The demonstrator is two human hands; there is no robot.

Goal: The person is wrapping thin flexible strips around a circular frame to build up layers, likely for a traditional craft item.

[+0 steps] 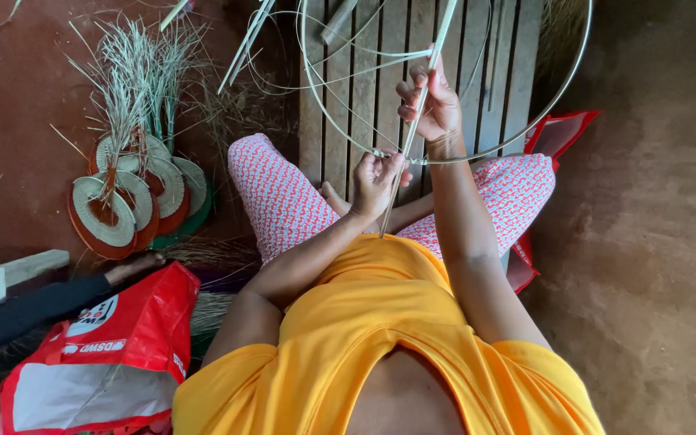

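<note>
Head view, looking straight down at a seated person in a yellow top (388, 322) and pink patterned trousers (275, 193), legs crossed on a wooden slatted platform (364, 72). Left hand (376, 179) is closed, fingertips pinched at the near edge of a large thin hoop (582, 56), right where a pale flat strip (422, 97) crosses it. Right hand (432, 101) is higher up, fingers curled around that same strip, gripping it. Strip runs from the top of frame down between both hands, lower end near the lap. Hoop is held over the platform, tilted, its far arc cut off by the frame; thinner pale strands (340, 76) loop loosely across its inside. On the red floor at left: stack of round coiled woven discs (118, 205) with loose grass fibres (134, 72) sticking up out of them. Red and white bag (114, 346) at lower left. Another person's hand (134, 266) in a dark sleeve reaches in from the left edge, resting just above that bag. Second red bag (561, 129) sits by the right knee, partly hidden by the leg.
</note>
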